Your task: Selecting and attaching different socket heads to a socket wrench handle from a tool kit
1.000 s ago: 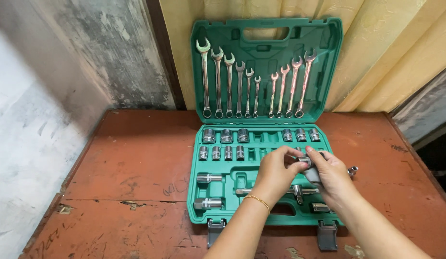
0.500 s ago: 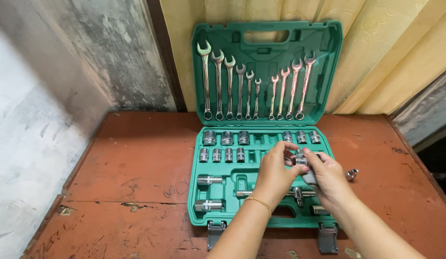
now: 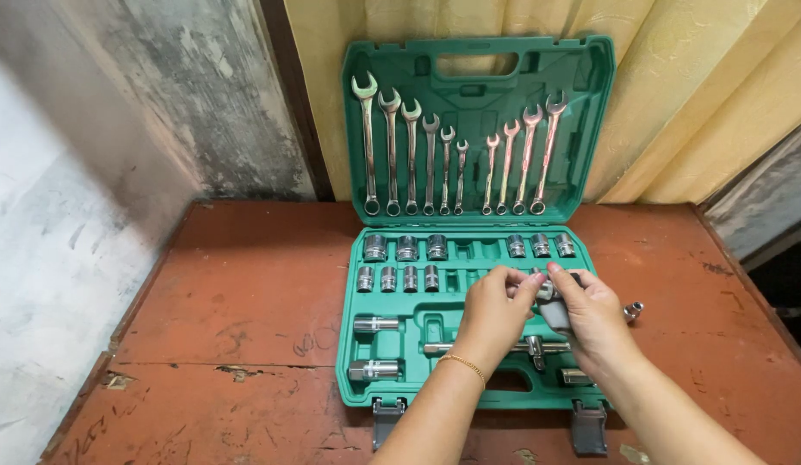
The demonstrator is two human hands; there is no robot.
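I am looking down on an open green tool case (image 3: 392,392) lying on a worn red tabletop (image 3: 237,293), its lid propped upright against a yellow curtain (image 3: 676,95) with a row of combination wrenches (image 3: 456,151) clipped inside. My left hand (image 3: 491,314) and right hand (image 3: 590,319) meet over the right middle of the tray, and between them sits a small chrome socket (image 3: 545,288); the left fingers (image 3: 523,284) pinch it from the side while the right fingers (image 3: 562,277) close on it from above, the right palm also wrapped around a grey tool handle (image 3: 555,317) whose exact shape I cannot make out. Both hands are therefore closed and gripping, not loose. To handle this piece well, I judge that the grip should stay on the socket's sides, with the wrists low above the tray so nothing drops into the empty moulded slots. Two rows of sockets (image 3: 399,263) fill the upper left of the tray, three more (image 3: 540,245) stand at the upper right, and a long extension bar (image 3: 443,347) lies beneath my hands. A loose chrome piece (image 3: 632,308) rests on the tabletop just beside the case's right edge, near enough to be knocked by my right wrist.
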